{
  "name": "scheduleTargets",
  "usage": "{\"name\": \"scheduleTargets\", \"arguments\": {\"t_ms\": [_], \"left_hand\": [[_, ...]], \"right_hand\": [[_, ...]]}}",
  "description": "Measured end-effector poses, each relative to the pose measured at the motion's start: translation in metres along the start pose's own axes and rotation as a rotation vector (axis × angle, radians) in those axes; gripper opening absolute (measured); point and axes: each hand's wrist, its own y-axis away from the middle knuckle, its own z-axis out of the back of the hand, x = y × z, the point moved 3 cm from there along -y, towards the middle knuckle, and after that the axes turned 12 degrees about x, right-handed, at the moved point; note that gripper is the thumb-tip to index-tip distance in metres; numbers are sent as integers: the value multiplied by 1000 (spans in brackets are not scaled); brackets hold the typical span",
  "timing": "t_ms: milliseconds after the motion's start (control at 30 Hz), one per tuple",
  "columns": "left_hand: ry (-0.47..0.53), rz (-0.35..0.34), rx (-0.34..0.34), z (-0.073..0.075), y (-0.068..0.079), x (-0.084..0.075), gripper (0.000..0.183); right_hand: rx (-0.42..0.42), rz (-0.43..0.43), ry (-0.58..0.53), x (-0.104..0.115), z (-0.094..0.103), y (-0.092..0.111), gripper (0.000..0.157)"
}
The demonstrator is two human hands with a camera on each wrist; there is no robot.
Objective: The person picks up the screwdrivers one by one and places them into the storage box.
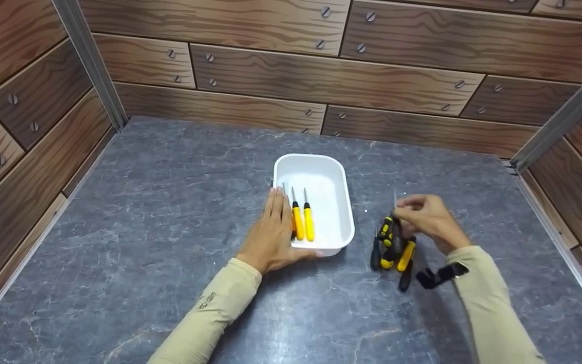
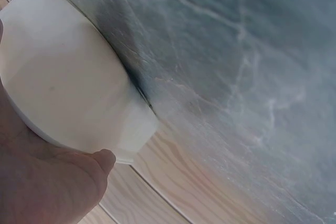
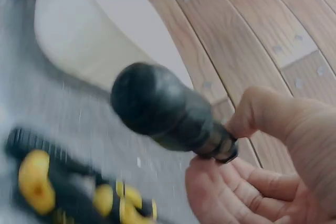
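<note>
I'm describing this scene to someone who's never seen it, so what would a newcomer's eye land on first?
Probably the white tray at the middle of the dark table, with bright yellow-handled screwdrivers inside and the left hand against its side. Next, the cluster of black and yellow tools to its right, where the right hand pinches a dark-handled tool.

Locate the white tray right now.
In the head view, the white tray sits near the picture's middle, with the left hand against its left side and the tool pile off to its right.
</note>
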Motion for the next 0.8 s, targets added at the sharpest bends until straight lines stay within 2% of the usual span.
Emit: {"name": "scheduleTargets", "arguments": {"t_ms": [233, 400, 567, 800], "left_hand": [[-14, -6, -11, 0, -1, 0, 135], [-8, -4, -12, 0, -2, 1, 134], [-11, 5, -12, 0, -1, 2, 135], [-15, 12, 0, 0, -1, 1, 134]], "right_hand": [[-32, 158, -78, 33, -33, -30, 39], [-58, 241, -50, 49, -58, -50, 36], [-70, 275, 106, 58, -82, -65, 34], [-69, 283, 510, 63, -110, -74, 28]]}}
